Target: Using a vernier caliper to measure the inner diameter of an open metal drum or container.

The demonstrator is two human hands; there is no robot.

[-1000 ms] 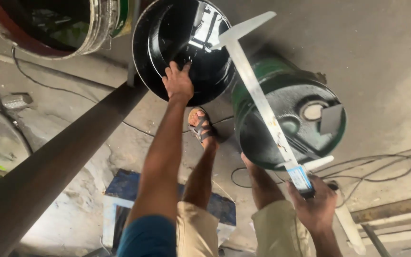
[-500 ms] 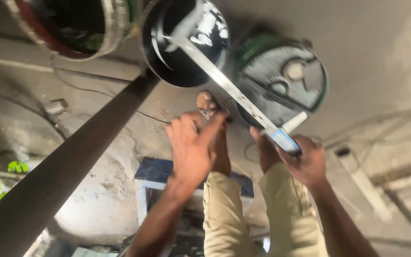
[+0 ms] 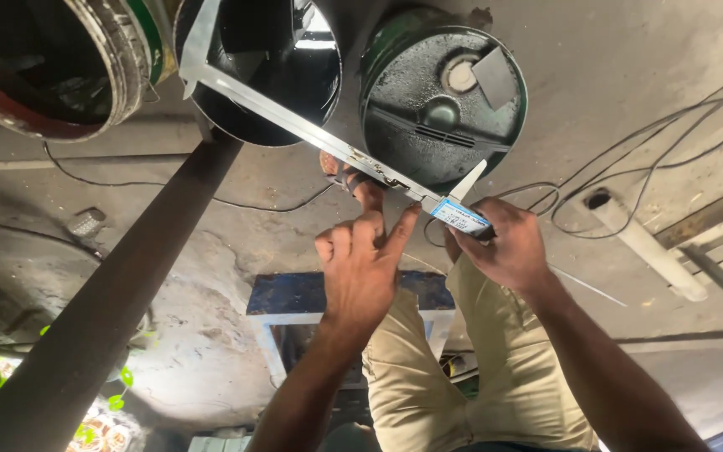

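A: Large vernier caliper point(image 3: 328, 142), long pale metal beam, is lying slantwise over the floor, fixed jaw end over the open black bucket point(image 3: 265, 71), slider end just beside the green drum point(image 3: 443, 100).

B: Hands?

A: Right hand point(image 3: 504, 247) is gripping the slider end, fingers point(image 3: 495, 213) curled shut round the blue-labelled part. Left hand point(image 3: 361, 268) is sitting just under the beam near the drum, forefinger and thumb stretched up, touching or almost touching the bar; can't tell if it's really pinching. Other left fingers are loosely bent.

B: Measuring anything yet?

A: Judging not. The jaws are standing wide apart and nothing is sitting between them. The fixed jaw is only hanging over the bucket rim, the sliding jaw is pointing up free by the drum. So the tool is in hand and being handled, no reading taken as far as shows.

B: Surroundings?

A: Thick dark pipe point(image 3: 102, 310) is running well left of the drum, another bucket point(image 3: 52, 67) with a red rim beyond that. Blue stool point(image 3: 294, 293) is below the hands, cables point(image 3: 629, 159) right of the drum, all on concrete floor point(image 3: 629, 67). Person's foot is showing near the drum too.
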